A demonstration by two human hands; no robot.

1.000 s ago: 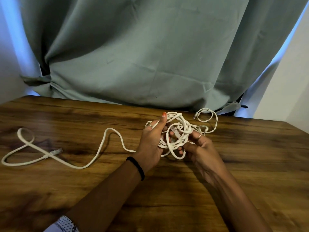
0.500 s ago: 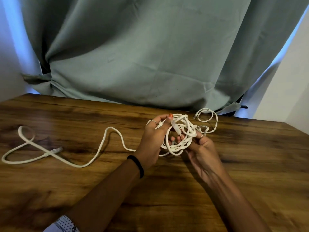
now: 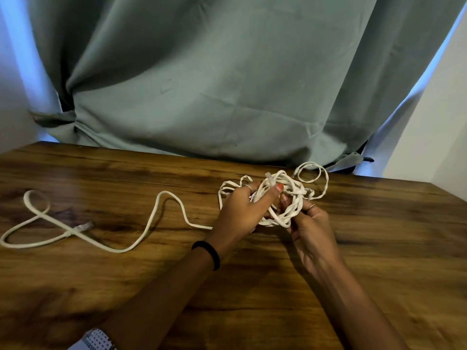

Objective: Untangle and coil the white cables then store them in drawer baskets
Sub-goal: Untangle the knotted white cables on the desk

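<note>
A tangled bundle of white cables is held just above the wooden table, right of centre. My left hand grips the bundle from the left, with the thumb pressed over its top loops near a clear plug. My right hand holds the bundle's lower right side with curled fingers. One long white cable strand trails left across the table and ends in a loop with a clear plug. A small loop sticks out behind the bundle.
A grey-green curtain hangs right behind the table's far edge. A white wall stands at the right. A black band sits on my left wrist. No drawer baskets are in view.
My left thumb has slid over the top of the bundle and lifted a plug end upward. Loops have spread out to the left of my left hand. The trailing strand has stayed in place.
</note>
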